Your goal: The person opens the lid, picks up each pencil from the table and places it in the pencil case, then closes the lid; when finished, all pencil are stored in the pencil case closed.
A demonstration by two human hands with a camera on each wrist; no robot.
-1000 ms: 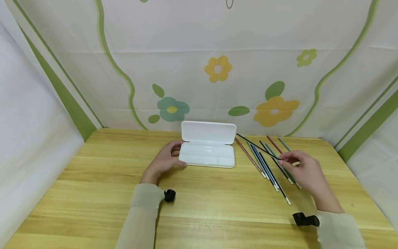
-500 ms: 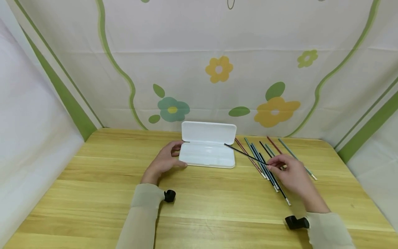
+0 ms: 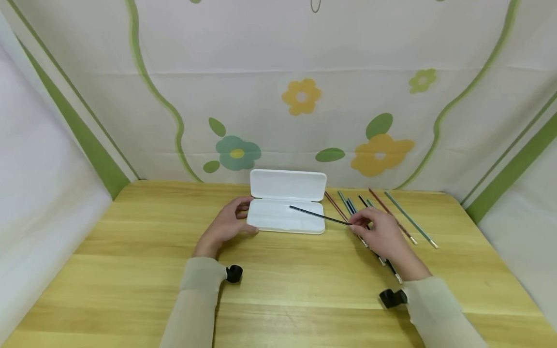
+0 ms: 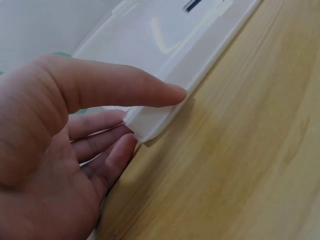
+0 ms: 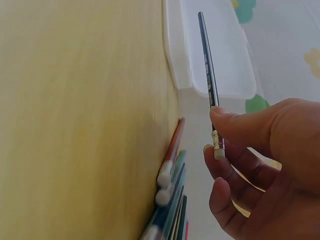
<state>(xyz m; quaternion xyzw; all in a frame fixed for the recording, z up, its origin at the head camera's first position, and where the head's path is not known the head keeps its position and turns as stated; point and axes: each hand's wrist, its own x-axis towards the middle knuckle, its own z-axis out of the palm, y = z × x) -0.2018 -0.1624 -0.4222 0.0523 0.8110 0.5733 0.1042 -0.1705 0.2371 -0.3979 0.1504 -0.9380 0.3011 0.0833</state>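
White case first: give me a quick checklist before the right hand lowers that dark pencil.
1. Lid raised: ok, the lid stands open at the back of the white case.
2. Steadied: ok, the left hand grips its left end.
3. Grip: ok, the right hand pinches the dark pencil near its eraser end.
4. Full length over the case: not ok, the eraser end is out past the right edge.
5. Far end clear of the case floor: cannot tell from these views.

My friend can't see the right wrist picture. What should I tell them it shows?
A right hand pinches a dark pencil near its eraser, the far end over an open white case. More pencils lie on the wooden table.
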